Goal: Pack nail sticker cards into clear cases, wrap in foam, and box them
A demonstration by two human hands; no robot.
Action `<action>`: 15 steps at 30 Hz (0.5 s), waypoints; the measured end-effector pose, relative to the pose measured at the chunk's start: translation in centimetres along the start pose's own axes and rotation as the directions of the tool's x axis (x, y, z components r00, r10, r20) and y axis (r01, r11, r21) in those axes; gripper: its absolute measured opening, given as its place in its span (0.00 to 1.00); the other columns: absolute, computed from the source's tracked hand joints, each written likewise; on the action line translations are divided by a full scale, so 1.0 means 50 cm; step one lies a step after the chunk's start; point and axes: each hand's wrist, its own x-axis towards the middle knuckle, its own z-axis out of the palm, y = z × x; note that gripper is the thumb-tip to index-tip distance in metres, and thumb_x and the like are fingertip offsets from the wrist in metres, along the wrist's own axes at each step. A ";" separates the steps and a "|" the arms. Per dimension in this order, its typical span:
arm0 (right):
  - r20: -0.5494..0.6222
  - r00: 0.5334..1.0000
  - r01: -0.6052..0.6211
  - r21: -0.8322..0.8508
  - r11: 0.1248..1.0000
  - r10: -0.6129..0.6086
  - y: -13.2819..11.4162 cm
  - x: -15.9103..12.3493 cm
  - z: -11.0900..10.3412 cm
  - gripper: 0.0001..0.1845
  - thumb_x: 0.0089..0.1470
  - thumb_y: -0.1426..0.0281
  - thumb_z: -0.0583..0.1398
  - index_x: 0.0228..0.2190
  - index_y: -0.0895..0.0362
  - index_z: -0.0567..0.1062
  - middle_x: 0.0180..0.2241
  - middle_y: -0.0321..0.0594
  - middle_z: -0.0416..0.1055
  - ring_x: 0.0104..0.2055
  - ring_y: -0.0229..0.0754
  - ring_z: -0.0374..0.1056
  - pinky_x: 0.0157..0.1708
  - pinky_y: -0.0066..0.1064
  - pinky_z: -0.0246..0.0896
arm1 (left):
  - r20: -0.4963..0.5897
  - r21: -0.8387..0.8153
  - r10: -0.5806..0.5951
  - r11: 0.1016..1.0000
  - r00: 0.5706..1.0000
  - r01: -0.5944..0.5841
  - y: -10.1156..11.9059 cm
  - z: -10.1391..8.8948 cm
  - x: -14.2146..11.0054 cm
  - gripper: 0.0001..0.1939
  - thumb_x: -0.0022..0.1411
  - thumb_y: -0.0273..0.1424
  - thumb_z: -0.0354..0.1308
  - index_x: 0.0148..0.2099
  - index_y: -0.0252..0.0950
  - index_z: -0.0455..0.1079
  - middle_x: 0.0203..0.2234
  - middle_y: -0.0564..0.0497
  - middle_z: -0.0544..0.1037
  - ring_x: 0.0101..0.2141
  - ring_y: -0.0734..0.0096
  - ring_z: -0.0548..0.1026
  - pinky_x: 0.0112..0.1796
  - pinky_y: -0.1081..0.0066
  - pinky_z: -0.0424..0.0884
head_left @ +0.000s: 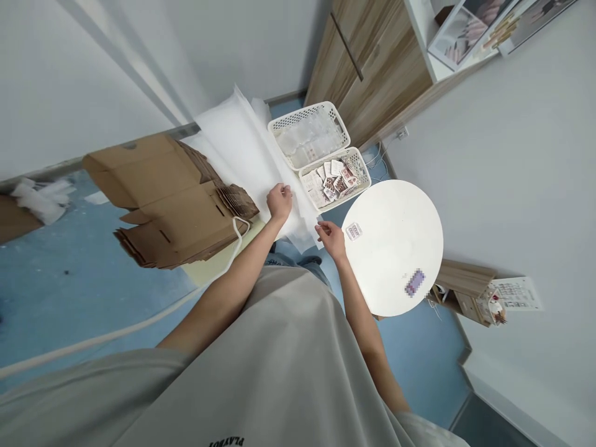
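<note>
A stack of thin white packing foam sheets lies in front of me, its near end sloping toward my lap. My left hand is closed above the sheets, fingers curled; whatever is in them is hidden. At the near right corner of the foam, my right hand pinches the sheet's edge between thumb and fingers. Close beyond the hands stands a white basket of small printed cards. To the right, a small clear pack with dark print rests on a round white table.
Flattened brown cardboard boxes are stacked at left. A second white basket holds clear plastic packs. A white cord crosses the left side. Behind are a wooden cabinet and a wall; a blurred purple item lies on the table.
</note>
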 end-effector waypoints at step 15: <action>-0.040 0.937 0.336 -0.168 0.927 -0.347 -0.172 0.081 0.037 0.17 0.73 0.59 0.58 0.52 0.54 0.81 0.54 0.46 0.82 0.52 0.47 0.79 0.54 0.35 0.76 | 0.225 -0.122 0.266 0.962 0.937 -0.244 0.045 -0.043 -0.050 0.10 0.71 0.28 0.61 0.52 0.39 0.80 0.60 0.43 0.80 0.65 0.52 0.73 0.69 0.56 0.65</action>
